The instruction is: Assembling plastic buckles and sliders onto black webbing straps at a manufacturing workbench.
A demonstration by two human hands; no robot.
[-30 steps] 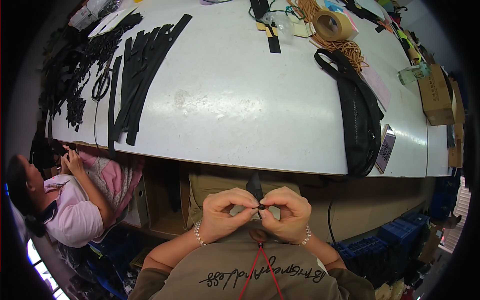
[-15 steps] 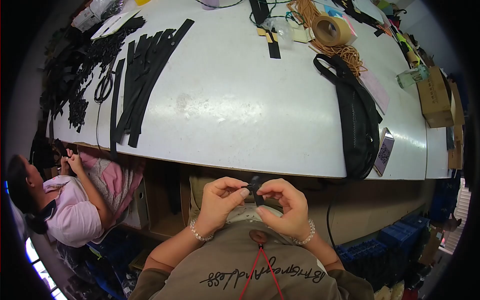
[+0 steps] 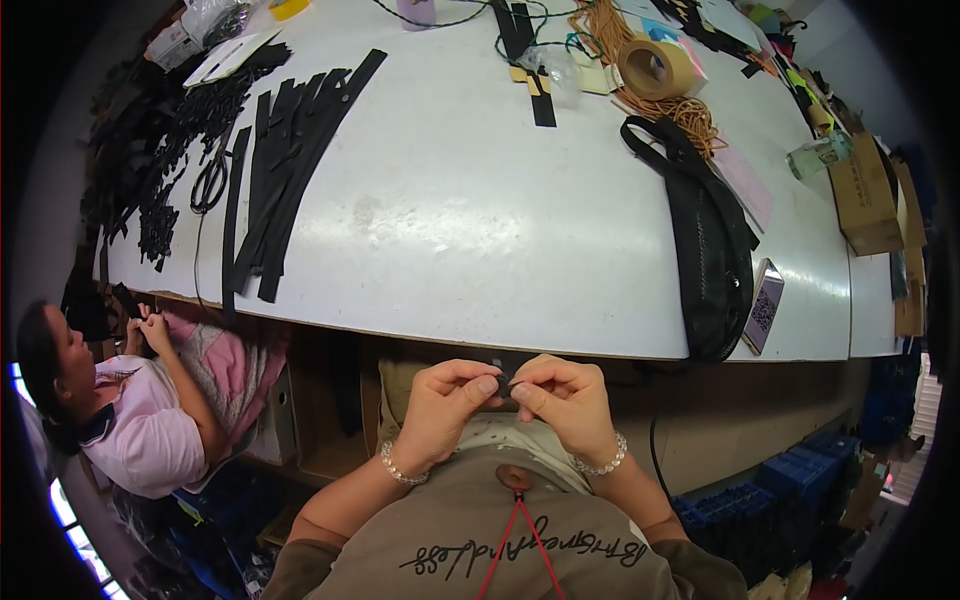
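In front of my body, just off the table's near edge, both hands meet at a small black piece (image 3: 503, 386), perhaps a bit of strap or fabric. My left hand (image 3: 443, 405) pinches its left side between thumb and forefinger. My right hand (image 3: 568, 402) grips the other side the same way, its fingertips almost touching the left ones. Most of the piece is hidden behind the fingers, so its exact kind does not show.
The white table (image 3: 480, 260) stretches ahead. Long black strips (image 3: 300, 170) and black-handled scissors (image 3: 209, 183) lie left; a black bag (image 3: 712, 260), a phone (image 3: 764, 305) and a tape roll (image 3: 655, 68) lie right. A co-worker (image 3: 140, 420) sits at the left.
My right thumb and fingers have closed in from a looser hold, and the hands are nearer together. Less of the black piece shows below the fingers.
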